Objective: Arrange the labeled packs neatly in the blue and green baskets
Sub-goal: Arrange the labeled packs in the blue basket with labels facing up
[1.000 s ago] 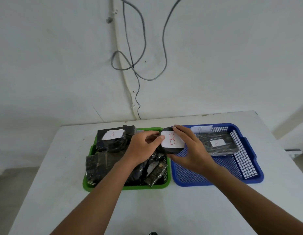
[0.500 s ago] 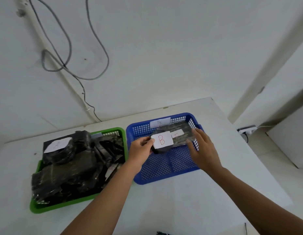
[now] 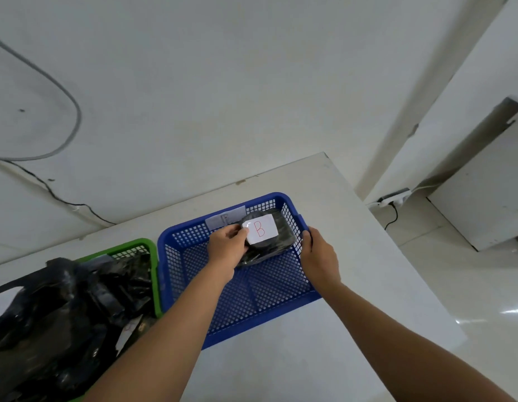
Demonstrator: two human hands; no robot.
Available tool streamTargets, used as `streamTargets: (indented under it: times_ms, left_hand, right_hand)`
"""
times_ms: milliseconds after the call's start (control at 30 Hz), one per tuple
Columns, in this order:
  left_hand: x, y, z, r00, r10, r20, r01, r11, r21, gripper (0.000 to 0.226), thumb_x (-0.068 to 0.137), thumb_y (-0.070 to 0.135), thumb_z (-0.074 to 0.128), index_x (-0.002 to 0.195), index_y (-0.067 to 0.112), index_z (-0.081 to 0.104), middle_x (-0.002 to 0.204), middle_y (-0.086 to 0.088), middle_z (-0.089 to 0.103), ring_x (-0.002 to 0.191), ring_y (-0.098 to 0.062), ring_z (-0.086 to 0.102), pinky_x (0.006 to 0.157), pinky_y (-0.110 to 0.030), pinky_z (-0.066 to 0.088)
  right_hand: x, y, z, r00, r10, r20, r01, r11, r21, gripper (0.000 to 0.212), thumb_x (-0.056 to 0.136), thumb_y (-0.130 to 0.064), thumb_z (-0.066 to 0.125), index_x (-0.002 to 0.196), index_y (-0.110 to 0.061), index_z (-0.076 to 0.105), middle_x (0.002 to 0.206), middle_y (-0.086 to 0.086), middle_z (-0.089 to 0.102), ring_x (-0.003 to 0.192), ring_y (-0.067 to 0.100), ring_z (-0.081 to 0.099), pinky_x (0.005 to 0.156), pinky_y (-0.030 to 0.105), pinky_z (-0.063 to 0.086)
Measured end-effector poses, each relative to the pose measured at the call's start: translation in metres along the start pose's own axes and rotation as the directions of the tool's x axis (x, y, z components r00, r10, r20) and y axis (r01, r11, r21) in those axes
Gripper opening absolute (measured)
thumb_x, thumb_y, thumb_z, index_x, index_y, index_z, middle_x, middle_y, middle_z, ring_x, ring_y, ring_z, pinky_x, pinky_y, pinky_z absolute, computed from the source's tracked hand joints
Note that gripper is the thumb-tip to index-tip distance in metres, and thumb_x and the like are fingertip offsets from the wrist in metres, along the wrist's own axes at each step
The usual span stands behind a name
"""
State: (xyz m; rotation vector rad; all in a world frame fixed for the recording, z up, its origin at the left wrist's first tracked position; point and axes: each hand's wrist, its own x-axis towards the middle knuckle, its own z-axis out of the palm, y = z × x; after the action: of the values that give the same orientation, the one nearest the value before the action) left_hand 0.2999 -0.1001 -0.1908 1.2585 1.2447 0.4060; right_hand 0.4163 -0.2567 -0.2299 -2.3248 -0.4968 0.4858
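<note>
At twelve o'clock in the blue basket [image 3: 281, 297], the left hand [image 3: 226, 250] is pinching pack B [image 3: 263, 236] atop another pack while the right hand [image 3: 320, 256] is gripping the three-o'clock rim; seating it flat and square appears advisable.

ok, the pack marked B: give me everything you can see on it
The B pack is a dark, glossy, plastic-wrapped bundle with a white paper label on top bearing a red handwritten B. It sits in the far part of the blue basket, on top of another flat dark pack, label facing up and slightly tilted. The left hand pinches its left edge at the label. The right hand does not touch it; it holds the basket's right rim.
</note>
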Motion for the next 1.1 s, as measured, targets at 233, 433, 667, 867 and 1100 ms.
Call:
streamTargets:
  times_ms: [233, 433, 667, 867, 1100]
  left_hand:
    - [0.015, 0.004, 0.038, 0.996, 0.077, -0.044, -0.07, 0.986, 0.152, 0.016, 0.094, 0.021, 0.066, 0.079, 0.027, 0.068, 0.092, 0.001, 0.072, 0.093, -0.022, 0.069, 0.077, -0.043, 0.062]
    - [0.01, 0.007, 0.036, 0.984, 0.175, 0.011, -0.169, 0.93, 0.327, 0.014, 0.095, 0.027, 0.062, 0.103, 0.021, 0.072, 0.11, -0.004, 0.073, 0.101, -0.018, 0.065, 0.074, -0.031, 0.059]
    - [-0.024, -0.009, -0.057, 0.86, 0.497, 0.117, -0.445, 0.618, 0.649, 0.041, 0.096, 0.03, 0.061, 0.133, 0.014, 0.061, 0.134, -0.005, 0.061, 0.126, -0.021, 0.053, 0.105, -0.038, 0.045]
    - [-0.069, -0.031, -0.164, 0.693, 0.72, 0.042, -0.395, 0.331, 0.857, 0.039, 0.092, 0.023, 0.067, 0.128, 0.008, 0.066, 0.141, -0.012, 0.057, 0.136, -0.032, 0.046, 0.111, -0.051, 0.036]
    - [-0.116, -0.036, -0.285, 0.597, 0.789, -0.145, -0.183, 0.31, 0.933, 0.043, 0.095, 0.033, 0.054, 0.13, 0.01, 0.064, 0.142, -0.01, 0.055, 0.139, -0.027, 0.042, 0.114, -0.048, 0.034]
  right_hand:
    - [0.001, 0.0, 0.006, 1.0, 0.017, -0.024, -0.019, 0.994, -0.103, 0.037, 0.105, -0.05, 0.022, 0.122, -0.032, 0.05, 0.091, -0.01, 0.061, 0.072, 0.012, 0.058, 0.068, 0.035, 0.047]
    - [0.0, 0.002, 0.006, 1.0, -0.008, 0.002, 0.008, 0.994, -0.113, 0.038, 0.105, -0.049, 0.023, 0.129, -0.032, 0.046, 0.115, -0.003, 0.068, 0.085, 0.016, 0.061, 0.075, 0.036, 0.049]
    - [-0.024, -0.008, -0.003, 0.904, -0.427, -0.037, 0.394, 0.863, -0.316, 0.054, 0.104, -0.046, 0.035, 0.153, -0.026, 0.027, 0.163, 0.003, 0.026, 0.147, 0.024, 0.028, 0.119, 0.047, 0.03]
    - [-0.049, -0.066, 0.027, 0.696, -0.692, 0.19, 0.709, 0.623, -0.329, 0.055, 0.103, -0.043, 0.034, 0.151, -0.017, 0.036, 0.16, 0.01, 0.033, 0.149, 0.029, 0.028, 0.117, 0.054, 0.03]
    - [-0.104, -0.164, 0.103, 0.422, -0.838, 0.347, 0.906, 0.4, -0.136, 0.053, 0.103, -0.041, 0.045, 0.151, -0.017, 0.041, 0.156, 0.011, 0.04, 0.146, 0.028, 0.034, 0.117, 0.048, 0.03]
